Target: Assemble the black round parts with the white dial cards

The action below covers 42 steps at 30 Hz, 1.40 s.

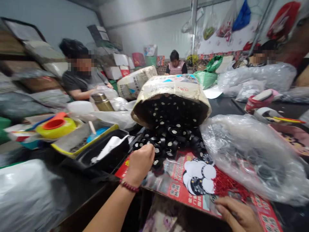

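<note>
My left hand [142, 161], with a red bead bracelet at the wrist, is closed at the near edge of a heap of black round parts [171, 137]; whatever its fingers hold is hidden. The parts spill from a tipped, worn white sack [169, 86]. At the lower right, my right hand [235, 212] rests over the red printed sheet [175, 190], thumb and fingers curled near a small, blurred item. Between the hands lie round white and black discs [199, 175], with thin red pieces [228, 183] beside them.
A clear plastic bag of rings [253, 154] lies on the right. On the left are a black tray [96, 161], a yellow-edged box [72, 145], a yellow-and-red container [56, 126] and a metal flask [102, 102]. Three people sit farther back.
</note>
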Each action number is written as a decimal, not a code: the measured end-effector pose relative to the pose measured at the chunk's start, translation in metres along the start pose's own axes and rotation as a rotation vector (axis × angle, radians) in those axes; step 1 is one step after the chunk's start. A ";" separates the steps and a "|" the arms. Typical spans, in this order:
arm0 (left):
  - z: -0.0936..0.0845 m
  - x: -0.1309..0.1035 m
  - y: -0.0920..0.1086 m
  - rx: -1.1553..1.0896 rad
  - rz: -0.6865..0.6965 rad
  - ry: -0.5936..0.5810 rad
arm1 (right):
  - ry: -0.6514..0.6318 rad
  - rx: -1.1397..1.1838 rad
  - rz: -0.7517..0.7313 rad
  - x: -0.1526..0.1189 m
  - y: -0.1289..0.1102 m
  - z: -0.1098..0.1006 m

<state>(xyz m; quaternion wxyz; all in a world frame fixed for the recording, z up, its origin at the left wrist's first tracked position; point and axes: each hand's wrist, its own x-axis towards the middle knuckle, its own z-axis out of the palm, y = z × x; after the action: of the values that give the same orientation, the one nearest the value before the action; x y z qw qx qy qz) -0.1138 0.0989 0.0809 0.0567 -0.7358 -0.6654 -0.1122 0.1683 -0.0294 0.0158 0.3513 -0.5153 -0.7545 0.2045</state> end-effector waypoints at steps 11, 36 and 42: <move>0.036 -0.064 0.057 -0.288 0.019 -0.216 | -0.006 -0.622 0.127 0.076 0.015 -0.003; 0.025 -0.074 0.090 -1.931 -0.430 -0.684 | 0.110 0.185 0.059 0.048 -0.032 0.014; 0.025 -0.081 0.100 -1.723 -0.448 -0.505 | 0.117 0.201 0.099 0.052 -0.031 0.019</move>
<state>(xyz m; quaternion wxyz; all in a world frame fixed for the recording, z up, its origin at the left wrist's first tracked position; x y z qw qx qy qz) -0.0195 0.0154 0.0442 -0.6799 -0.3806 -0.4714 -0.4131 0.1227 0.0079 0.0408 0.4342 -0.5252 -0.6819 0.2659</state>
